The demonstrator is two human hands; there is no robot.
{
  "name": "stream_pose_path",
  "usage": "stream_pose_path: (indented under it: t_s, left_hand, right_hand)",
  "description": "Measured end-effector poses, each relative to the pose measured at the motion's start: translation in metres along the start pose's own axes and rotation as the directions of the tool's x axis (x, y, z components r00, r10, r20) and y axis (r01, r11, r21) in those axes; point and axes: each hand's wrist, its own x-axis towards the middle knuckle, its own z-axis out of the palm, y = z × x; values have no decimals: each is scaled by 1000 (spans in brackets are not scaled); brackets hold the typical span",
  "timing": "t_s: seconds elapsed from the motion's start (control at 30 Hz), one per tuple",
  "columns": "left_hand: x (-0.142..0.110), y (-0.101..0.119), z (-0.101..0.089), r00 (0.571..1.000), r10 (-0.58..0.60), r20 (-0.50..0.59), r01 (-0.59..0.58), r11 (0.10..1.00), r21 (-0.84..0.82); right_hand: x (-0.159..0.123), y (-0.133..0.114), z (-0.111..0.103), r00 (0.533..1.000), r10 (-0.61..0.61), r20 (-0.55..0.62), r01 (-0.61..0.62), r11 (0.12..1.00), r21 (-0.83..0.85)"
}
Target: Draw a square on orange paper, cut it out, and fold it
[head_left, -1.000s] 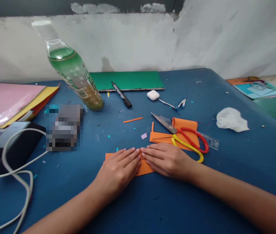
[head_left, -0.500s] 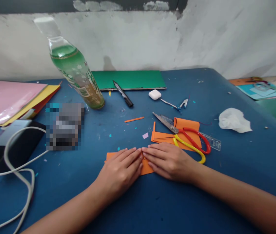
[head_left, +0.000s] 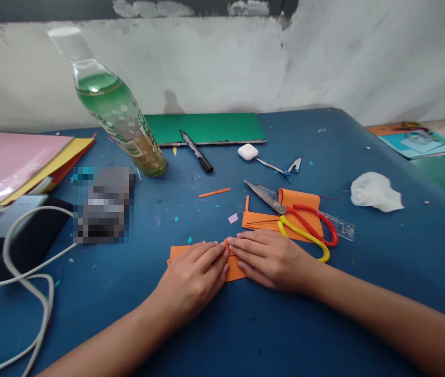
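A folded piece of orange paper (head_left: 235, 272) lies flat on the blue table in front of me, with a dark line near its middle. My left hand (head_left: 193, 275) covers its left part, fingers close together and bent at the tips on the paper. From the right, my right hand (head_left: 271, 259) holds the other part, fingers side by side. Both sets of fingertips nearly meet at a small raised fold. My thumbs are mostly hidden. Just beyond my right hand, scissors (head_left: 279, 208) with red and yellow handles rest on more folded orange paper (head_left: 299, 199) and a clear ruler (head_left: 342, 228).
A tilted-looking bottle (head_left: 124, 120), black marker (head_left: 197, 152), green board (head_left: 207, 128) and white case (head_left: 247, 152) stand or lie farther back. Crumpled tissue (head_left: 375, 191) is at right. On the left are a blurred-out object (head_left: 107, 204), a white cable (head_left: 47, 309) and a pink folder (head_left: 14, 162).
The whole view has shifted very slightly. Both hands stay on the orange paper, and the small fold between the fingertips shows a little more.
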Motion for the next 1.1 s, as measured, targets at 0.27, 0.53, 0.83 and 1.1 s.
stream_pose_path:
  t_s: [0.27, 0.53, 0.83, 1.1]
  left_hand:
    - [-1, 0, 1, 1000, 26, 9, -26, 999, 21]
    - [-1, 2, -1, 999, 37, 16, -37, 998, 47]
    - [0, 5, -1, 999, 28, 30, -28, 999, 32]
    - [-1, 4, -1, 999, -8, 33, 8, 1000, 1]
  right_hand:
    - [1, 1, 0, 1000, 6, 4, -6, 1000, -7]
    - [2, 0, -1, 1000, 7, 26, -7, 1000, 16]
    - [2, 2, -2, 998, 5, 69, -9, 999, 49]
    - [2, 2, -3, 987, 7, 163, -15, 999, 50]
